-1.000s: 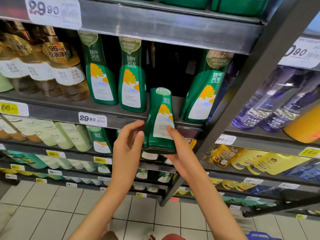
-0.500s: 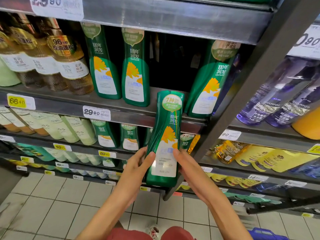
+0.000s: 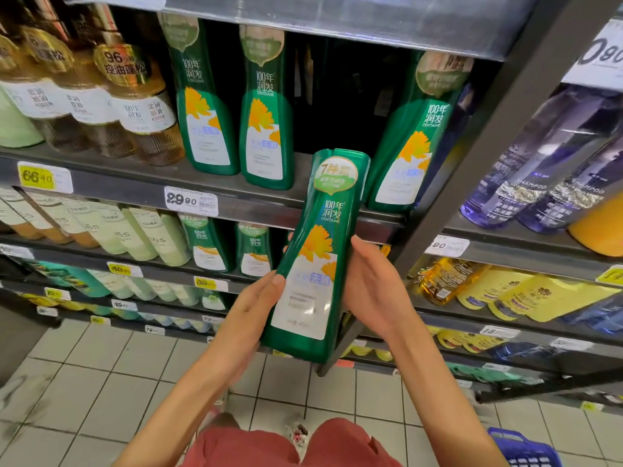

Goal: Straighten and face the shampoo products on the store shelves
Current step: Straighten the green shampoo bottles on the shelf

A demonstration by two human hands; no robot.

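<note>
left hand (image 3: 256, 299) and right hand (image 3: 369, 284) clamp tall green plastic shampoo bottle (image 3: 315, 264) before grey metal shelf (image 3: 128, 188); risk: tilted top clips shelf, grip slips.

Green shampoo bottle (image 3: 315, 251) lower than before, front label now face-on.

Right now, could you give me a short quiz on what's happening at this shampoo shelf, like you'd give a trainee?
1. True or false: the left hand and right hand both hold the green shampoo bottle.
2. Its front label faces: A the person, B the shelf, C the floor.
3. Fill in: the white price tag under the upright green bottles reads ___.
Key: 1 true; 2 A; 3 29.90.
</note>
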